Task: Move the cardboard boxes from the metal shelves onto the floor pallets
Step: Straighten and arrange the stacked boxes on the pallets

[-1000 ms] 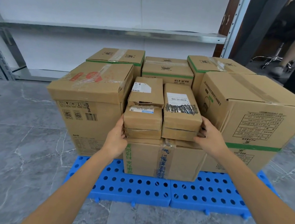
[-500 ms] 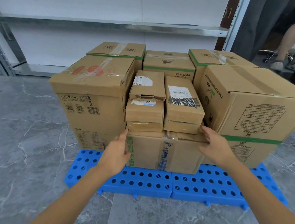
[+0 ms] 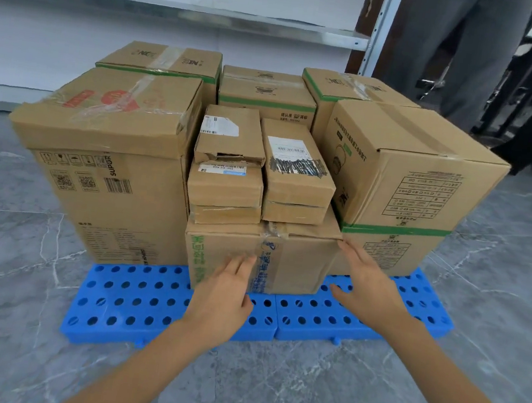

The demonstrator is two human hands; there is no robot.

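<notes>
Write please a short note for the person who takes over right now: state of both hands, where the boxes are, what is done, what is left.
Left hand: open, holds nothing, in front of the low centre box.
Right hand: open, empty, fingers at that box's upper right corner.
Boxes: all those in view sit on the blue pallets; four small boxes are stacked in two pairs on the centre box.
Done: the visible metal shelves hold no boxes.
Left: check shelves outside the view.

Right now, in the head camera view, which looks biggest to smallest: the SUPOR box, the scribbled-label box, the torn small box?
1. SUPOR box, clearly largest.
2. Scribbled-label box.
3. Torn small box.
The last two look close; unsure.
</notes>
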